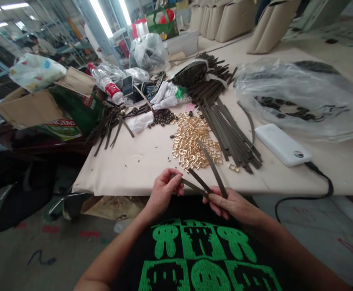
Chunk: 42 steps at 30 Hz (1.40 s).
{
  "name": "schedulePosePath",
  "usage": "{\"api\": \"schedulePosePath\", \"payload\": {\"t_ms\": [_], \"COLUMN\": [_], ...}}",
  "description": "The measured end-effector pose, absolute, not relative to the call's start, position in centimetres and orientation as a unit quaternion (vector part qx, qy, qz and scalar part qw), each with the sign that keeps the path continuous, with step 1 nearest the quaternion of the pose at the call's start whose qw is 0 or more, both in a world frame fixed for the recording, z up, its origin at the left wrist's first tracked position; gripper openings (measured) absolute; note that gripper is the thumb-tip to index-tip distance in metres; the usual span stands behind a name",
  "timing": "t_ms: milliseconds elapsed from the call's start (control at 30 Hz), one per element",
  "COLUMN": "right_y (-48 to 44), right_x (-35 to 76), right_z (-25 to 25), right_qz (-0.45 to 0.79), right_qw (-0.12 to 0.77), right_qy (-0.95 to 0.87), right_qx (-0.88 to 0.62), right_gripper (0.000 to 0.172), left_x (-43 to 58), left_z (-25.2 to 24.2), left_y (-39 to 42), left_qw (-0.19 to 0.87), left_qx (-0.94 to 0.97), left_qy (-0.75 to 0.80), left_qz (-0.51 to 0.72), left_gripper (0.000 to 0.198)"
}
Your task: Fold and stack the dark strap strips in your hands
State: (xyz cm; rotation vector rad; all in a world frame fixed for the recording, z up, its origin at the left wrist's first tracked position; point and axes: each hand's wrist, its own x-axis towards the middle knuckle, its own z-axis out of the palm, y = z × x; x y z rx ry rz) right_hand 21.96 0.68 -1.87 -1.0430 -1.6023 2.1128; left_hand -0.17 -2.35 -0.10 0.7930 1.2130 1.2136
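Note:
Between finger and thumb, my left hand (166, 186) pinches the end of a dark strap (194, 187). My right hand (229, 203) is closed around the other end of it, along with further flat dark straps (214, 167) that fan out away from me. Both hands are just off the table's front edge. Beyond them lies a heap of gold rectangular buckles (191, 139), with one strap tip passing over it. A single gold buckle (234, 167) sits apart at the heap's right. Many loose dark straps (229, 129) lie in a bundle to the right of the heap.
A white power bank (282, 144) with a black cable lies at the right, near a clear plastic bag (303, 97). Back left are a green carton (70, 111), a bottle (108, 85) and a phone (127, 86). Beige bags (237, 20) stand at the back.

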Motion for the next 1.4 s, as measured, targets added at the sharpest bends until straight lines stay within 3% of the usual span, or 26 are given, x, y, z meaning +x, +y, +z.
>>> {"api": "schedulePosePath", "payload": {"t_ms": [233,667,1400], "right_y": [-0.2,-0.6,-0.8], "right_x": [21.0,20.1,20.1], "right_z": [-0.9,-2.6,-4.1], "right_qz": [0.779,0.863,0.934], "right_qw": [0.184,0.212,0.144], "right_qy": [-0.500,-0.381,-0.271], "right_qx": [-0.329,-0.257,-0.182], "right_gripper": [0.032,0.033,0.043], "left_x": [0.1,0.8,1.1], "left_z": [-0.8,-1.0,-2.0], "left_y": [-3.2,-3.7,-4.0], "left_qw": [0.626,0.668,0.707], "left_qx": [0.298,0.283,0.294], "left_qy": [0.506,0.451,0.413], "left_qz": [0.513,0.520,0.493], "left_gripper": [0.028,0.027,0.025]}}
